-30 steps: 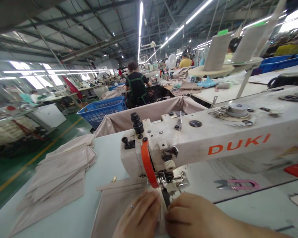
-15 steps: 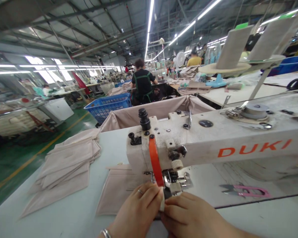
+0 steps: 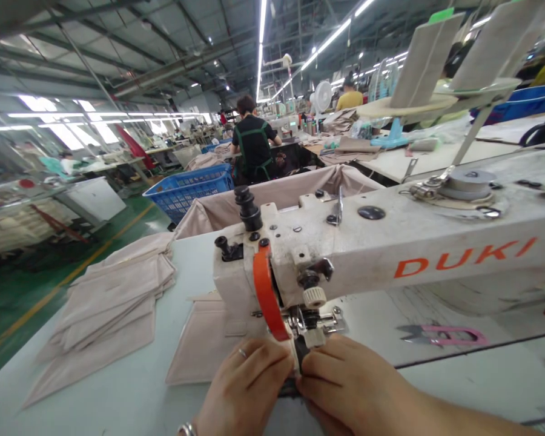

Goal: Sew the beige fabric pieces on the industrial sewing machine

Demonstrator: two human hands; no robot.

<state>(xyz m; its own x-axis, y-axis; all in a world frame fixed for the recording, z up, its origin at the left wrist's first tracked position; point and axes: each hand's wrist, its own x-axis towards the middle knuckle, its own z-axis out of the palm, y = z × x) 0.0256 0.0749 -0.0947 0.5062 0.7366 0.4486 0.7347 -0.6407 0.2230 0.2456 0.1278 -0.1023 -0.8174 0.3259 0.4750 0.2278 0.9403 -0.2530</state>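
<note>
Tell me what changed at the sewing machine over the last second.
The beige fabric piece has fed further back past the presser foot, more of it now lying behind the needle. The left hand and right hand stay pinched together on it in front of the foot. The fabric stack and pink snips stayed put.

"DUKI", orange caps, on side of white sewing machine arm (image 3: 436, 242), right-centre of frame. No other legible txt, nos. or signs.
</note>
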